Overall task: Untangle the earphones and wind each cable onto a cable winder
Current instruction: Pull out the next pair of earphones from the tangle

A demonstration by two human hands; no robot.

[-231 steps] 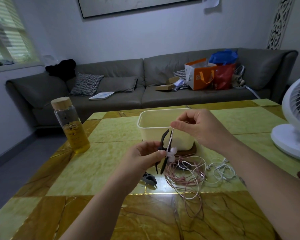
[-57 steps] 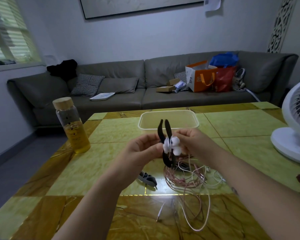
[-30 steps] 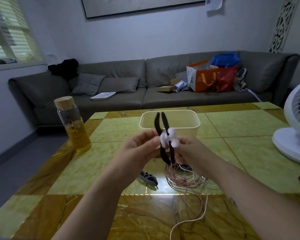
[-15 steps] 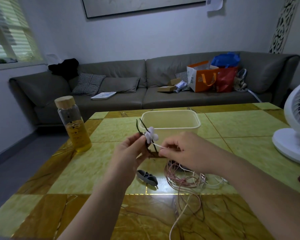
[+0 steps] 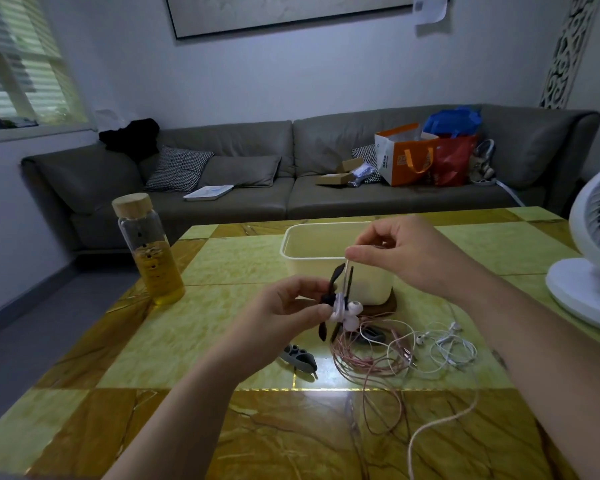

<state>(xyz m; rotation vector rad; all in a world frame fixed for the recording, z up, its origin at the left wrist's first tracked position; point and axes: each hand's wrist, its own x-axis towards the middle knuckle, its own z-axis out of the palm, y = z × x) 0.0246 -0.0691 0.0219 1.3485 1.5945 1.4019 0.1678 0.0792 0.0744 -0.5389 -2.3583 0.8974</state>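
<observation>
Gripped the black cable winder (image 5: 327, 299) in the left hand (image 5: 284, 308), thumb and curled fingers pinching its middle, prongs pointing up and down, above the table (image 5: 153, 341) and just in front of the cream tub (image 5: 291, 249). Spotted 2 white earbuds (image 5: 352, 311) bunched against the winder's right side. Pinched a thin white cable (image 5: 344, 278) between thumb and forefinger of the right hand (image 5: 404, 258), raised above the winder, and drew it taut straight down to the winder's middle. Curled the other right fingers loosely. Found the rest on the table below: a pink cable tangle (image 5: 368, 356) sprawled toward the near edge, white earphones (image 5: 447, 344) coiled to its right, 1 grey winder (image 5: 300, 358) just left of the tangle, and another grey piece (image 5: 373, 336) half under its far loops; could not tell exactly what. Noted a glass bottle (image 5: 151, 251) of amber liquid well off to the left, and a white fan (image 5: 593, 258) at the far right.
</observation>
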